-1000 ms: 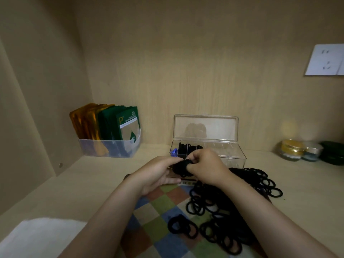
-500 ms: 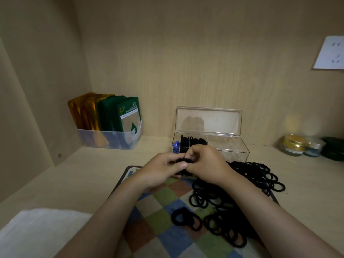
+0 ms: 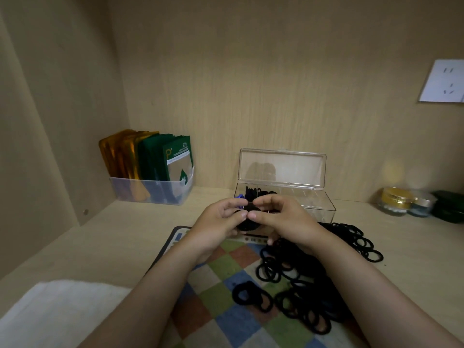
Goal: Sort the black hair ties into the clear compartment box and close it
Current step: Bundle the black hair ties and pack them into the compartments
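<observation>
Hands, raised together: left hand [image 3: 221, 219] and right hand [image 3: 283, 219] each pinch one small held bunch [image 3: 247, 223] of black hair ties at the fingertips, probably squeezing it compact for a narrow cell. Just behind: clear compartment box [image 3: 313, 204], lid [image 3: 283, 169] standing open; left cells hold ties, right cells look empty. Beneath the right forearm: loose pile [image 3: 298, 282] on checked mat [image 3: 226, 270], within easy reach, mostly unsorted.

So the lid [image 3: 281, 169] on the clear box [image 3: 324, 209] stands up at the back, meaning access is from above or the front. The hair tie pile [image 3: 296, 270] clutters the front right, while the bench [image 3: 113, 242] on the left is open up to the packet bin [image 3: 150, 192].
</observation>
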Tool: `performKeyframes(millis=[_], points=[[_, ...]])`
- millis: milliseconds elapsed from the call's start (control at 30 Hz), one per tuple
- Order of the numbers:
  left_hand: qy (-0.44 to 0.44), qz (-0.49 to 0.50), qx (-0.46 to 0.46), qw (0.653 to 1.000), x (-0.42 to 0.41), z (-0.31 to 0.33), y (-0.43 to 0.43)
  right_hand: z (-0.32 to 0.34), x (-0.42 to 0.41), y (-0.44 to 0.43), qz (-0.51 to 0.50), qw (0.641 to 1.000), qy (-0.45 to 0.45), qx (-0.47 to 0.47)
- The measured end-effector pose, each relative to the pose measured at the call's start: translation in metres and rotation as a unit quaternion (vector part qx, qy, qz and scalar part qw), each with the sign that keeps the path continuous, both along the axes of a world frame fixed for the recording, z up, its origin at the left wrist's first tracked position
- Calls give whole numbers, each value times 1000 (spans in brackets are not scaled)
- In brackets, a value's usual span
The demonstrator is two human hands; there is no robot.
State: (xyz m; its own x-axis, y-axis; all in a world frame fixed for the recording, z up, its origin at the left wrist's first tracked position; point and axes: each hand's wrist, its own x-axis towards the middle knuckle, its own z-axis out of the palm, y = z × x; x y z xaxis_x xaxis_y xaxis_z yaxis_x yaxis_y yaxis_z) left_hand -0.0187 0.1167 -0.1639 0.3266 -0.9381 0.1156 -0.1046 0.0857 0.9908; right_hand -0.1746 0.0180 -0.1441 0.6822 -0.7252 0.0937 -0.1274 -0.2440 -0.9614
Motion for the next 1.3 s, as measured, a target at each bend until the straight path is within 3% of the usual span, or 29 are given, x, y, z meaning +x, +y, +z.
performKeyframes(millis=[133,300,467,567,700,833,967,1100,1300], points=[[54,16,-2,998,-4,0,-4,8,-5,5,45,997,3,62],[60,-16,1,998,-11,8,-14,13,-8,-1,4,997,-6,72],[-14,-66,37,997,-16,34,-34,23,-10,-16,-34,994,-18,103],[-57,2,19,998,-18,49,-57,39,-15,-32,-93,993,-13,77],[-209,88,-20,974,-15,46,-87,52,-22,-60,-201,979,24,-2],[-357,103,-32,928,-12,23,-108,48,-17,-81,-222,968,102,-48],[-478,105,-61,870,-8,3,-109,42,-9,-94,-218,938,239,-127],[-526,91,-71,843,-7,-5,-107,44,3,-92,-198,888,361,-206],[-562,73,-94,818,-8,-11,-109,45,13,-89,-170,830,471,-247]])
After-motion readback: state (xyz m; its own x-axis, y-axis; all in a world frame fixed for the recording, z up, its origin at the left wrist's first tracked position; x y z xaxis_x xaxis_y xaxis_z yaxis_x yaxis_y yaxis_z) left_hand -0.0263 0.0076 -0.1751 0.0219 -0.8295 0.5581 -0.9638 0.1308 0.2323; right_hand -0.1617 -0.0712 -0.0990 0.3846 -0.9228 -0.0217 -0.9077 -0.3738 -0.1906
